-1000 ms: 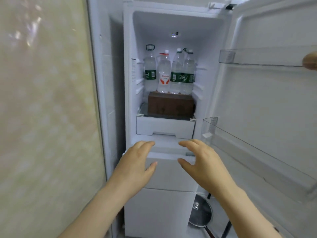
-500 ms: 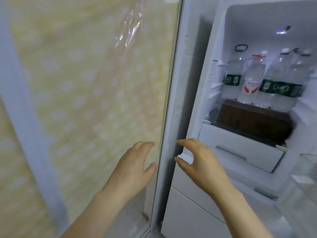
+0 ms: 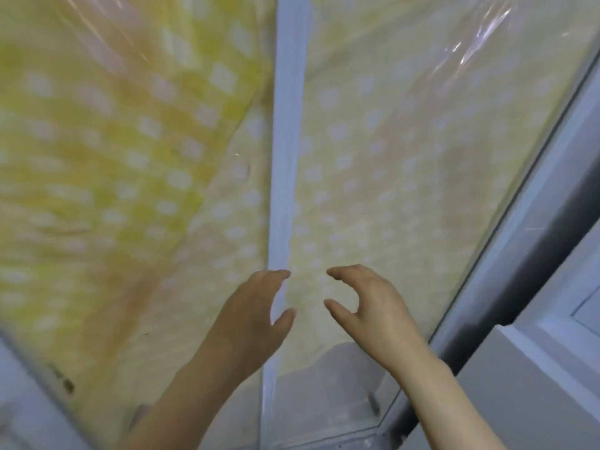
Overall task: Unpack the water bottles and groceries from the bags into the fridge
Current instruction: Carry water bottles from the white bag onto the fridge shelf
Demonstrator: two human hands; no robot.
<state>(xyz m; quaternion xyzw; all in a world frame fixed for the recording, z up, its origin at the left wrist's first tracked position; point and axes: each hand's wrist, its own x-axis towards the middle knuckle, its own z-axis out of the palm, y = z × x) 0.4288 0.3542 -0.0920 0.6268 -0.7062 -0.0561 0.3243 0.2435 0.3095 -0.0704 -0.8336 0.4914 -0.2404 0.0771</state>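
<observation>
My left hand point(image 3: 253, 323) and my right hand point(image 3: 373, 310) hover side by side in the lower middle of the view, fingers loosely bent, holding nothing. Only the white lower corner of the fridge point(image 3: 558, 368) shows at the bottom right. The water bottles, the groceries and the bags are out of sight.
A yellow wall covering point(image 3: 130, 151) with pale dots fills most of the view, glossy with plastic film. A pale vertical strip point(image 3: 285, 157) divides it. A grey-white frame point(image 3: 532, 203) runs diagonally between the covering and the fridge. The picture is blurred by motion.
The view has swung left, away from the open fridge; the bottles and shelves have left the frame. Both hands stay empty and keep the same pose in front of me.
</observation>
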